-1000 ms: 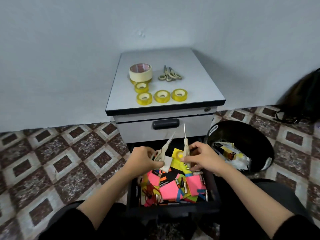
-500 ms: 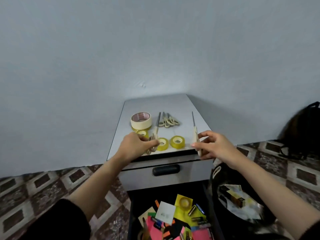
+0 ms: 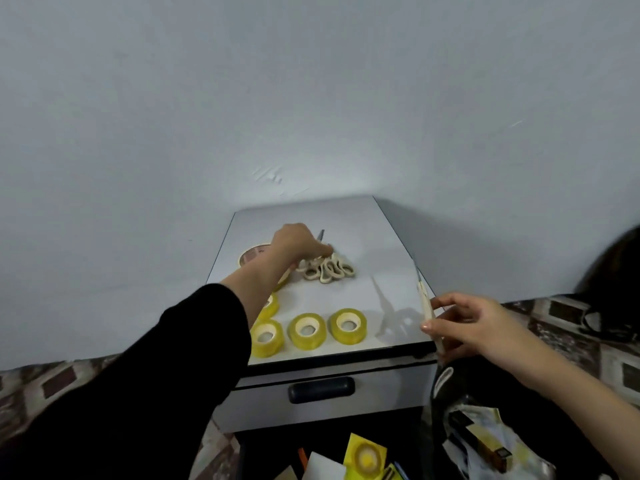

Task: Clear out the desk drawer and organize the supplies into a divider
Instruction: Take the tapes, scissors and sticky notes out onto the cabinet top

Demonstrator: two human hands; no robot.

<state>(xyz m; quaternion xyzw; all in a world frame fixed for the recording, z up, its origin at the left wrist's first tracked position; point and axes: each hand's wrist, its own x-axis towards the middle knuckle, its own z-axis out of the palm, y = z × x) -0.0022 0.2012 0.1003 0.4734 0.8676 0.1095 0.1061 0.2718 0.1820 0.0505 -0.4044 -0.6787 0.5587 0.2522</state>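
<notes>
Reaching across the table (image 3: 363,230), the left hand (image 3: 298,244) curls around one pair of scissors (image 3: 321,234), holding it against the scissors pile (image 3: 327,268) under its fingers. The right hand (image 3: 474,323) pinches a cream-handled blade (image 3: 425,303). Tape rolls (image 3: 307,331) lie sorted beside the left forearm. The open drawer (image 3: 277,445) below both hands holds paper clutter (image 3: 322,465) and no divider shows, so most of the work seems left.
</notes>
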